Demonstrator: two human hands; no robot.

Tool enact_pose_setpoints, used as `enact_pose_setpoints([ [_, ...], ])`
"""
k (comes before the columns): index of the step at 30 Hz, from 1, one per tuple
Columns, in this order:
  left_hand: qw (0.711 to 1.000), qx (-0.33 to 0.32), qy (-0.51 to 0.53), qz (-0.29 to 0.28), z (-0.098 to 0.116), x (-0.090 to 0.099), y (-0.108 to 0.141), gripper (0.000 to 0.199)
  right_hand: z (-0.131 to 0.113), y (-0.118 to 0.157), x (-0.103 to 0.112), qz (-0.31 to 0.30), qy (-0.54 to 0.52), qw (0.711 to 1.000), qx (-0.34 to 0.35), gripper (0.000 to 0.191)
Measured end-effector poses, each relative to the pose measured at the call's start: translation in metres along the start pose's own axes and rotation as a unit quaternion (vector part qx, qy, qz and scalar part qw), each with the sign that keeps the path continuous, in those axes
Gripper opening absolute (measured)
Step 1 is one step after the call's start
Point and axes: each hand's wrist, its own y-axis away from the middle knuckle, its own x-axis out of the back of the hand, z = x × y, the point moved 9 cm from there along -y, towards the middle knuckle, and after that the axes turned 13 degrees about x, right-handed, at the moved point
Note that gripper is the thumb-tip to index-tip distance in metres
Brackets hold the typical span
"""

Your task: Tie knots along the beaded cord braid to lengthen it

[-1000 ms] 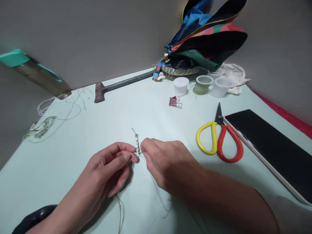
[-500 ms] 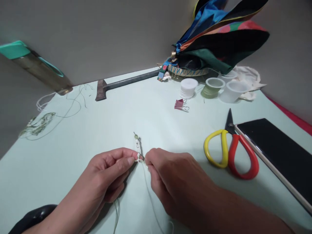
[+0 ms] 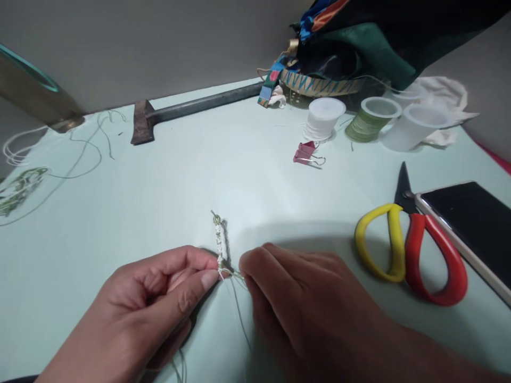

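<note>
Running away from the fingertips over a pale table (image 3: pixel 159 207), a short knotted green-and-white cord (image 3: pixel 219 242) is pinched at its near end between thumb and finger of the left hand (image 3: pixel 155 306); strands (image 3: pixel 235 274) from that end are gripped in the curled fingers of the right hand (image 3: pixel 299 298); scissors (image 3: pixel 436 260) with one yellow and one red handle are laid at the right, beside a dark-screened phone (image 3: pixel 475 221); farther back are set a pink binder clip (image 3: pixel 305 152), a white thread spool (image 3: pixel 324 119), a green thread spool (image 3: pixel 369 121) and a hammer-like tool (image 3: pixel 142 122).
</note>
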Motion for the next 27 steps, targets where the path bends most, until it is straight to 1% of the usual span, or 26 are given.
enact_pose_setpoints([
  [1,1.0,-0.009,-0.002,0.006,0.0,0.002,0.001,0.038,0.002,0.001,-0.005,-0.024,0.0,1.0,-0.011,0.028],
  [2,1.0,-0.015,-0.005,0.011,-0.001,0.004,0.001,0.038,-0.001,0.001,-0.002,-0.01,0.012,1.0,0.003,0.026],
  [3,1.0,-0.017,-0.007,0.015,-0.002,0.006,0.001,0.038,-0.003,0.0,-0.001,-0.011,0.025,1.0,0.01,0.023],
  [5,1.0,-0.021,-0.005,0.018,-0.004,0.007,0.001,0.038,-0.008,-0.002,0.009,0.027,0.073,0.997,0.025,0.022],
  [6,0.999,-0.023,-0.003,0.022,-0.004,0.007,0.001,0.037,-0.01,-0.004,0.015,0.048,0.097,0.994,0.031,0.026],
  [7,0.999,-0.028,0.0,0.028,-0.003,0.007,0.0,0.037,-0.013,-0.006,0.02,0.066,0.116,0.99,0.036,0.029],
  [9,0.998,-0.044,0.006,0.043,0.004,0.005,-0.002,0.035,-0.018,-0.007,0.025,0.087,0.145,0.985,0.046,0.029],
  [11,0.997,-0.057,0.01,0.052,0.013,0.002,-0.006,0.034,-0.025,-0.005,0.021,0.1,0.162,0.979,0.068,0.024],
  [13,0.997,-0.064,0.009,0.052,0.02,-0.001,-0.01,0.034,-0.032,0.001,0.011,0.107,0.168,0.975,0.094,0.026],
  [16,0.996,-0.069,0.003,0.05,0.026,-0.004,-0.015,0.033,-0.032,0.008,-0.009,0.113,0.17,0.976,0.073,0.027],
  [18,0.996,-0.072,-0.002,0.048,0.027,-0.005,-0.017,0.032,-0.034,0.009,-0.016,0.136,0.18,0.972,0.069,0.031],
  [21,0.996,-0.075,-0.009,0.045,0.027,-0.005,-0.019,0.031,-0.037,0.008,-0.017,0.166,0.186,0.965,0.074,0.036],
  [25,0.996,-0.075,-0.014,0.041,0.022,-0.005,-0.018,0.031,-0.036,0.001,-0.015,0.129,0.138,0.977,0.096,0.034],
  [27,0.996,-0.072,-0.017,0.041,0.019,-0.004,-0.016,0.032,-0.038,-0.001,-0.01,0.122,0.116,0.979,0.116,0.035],
])
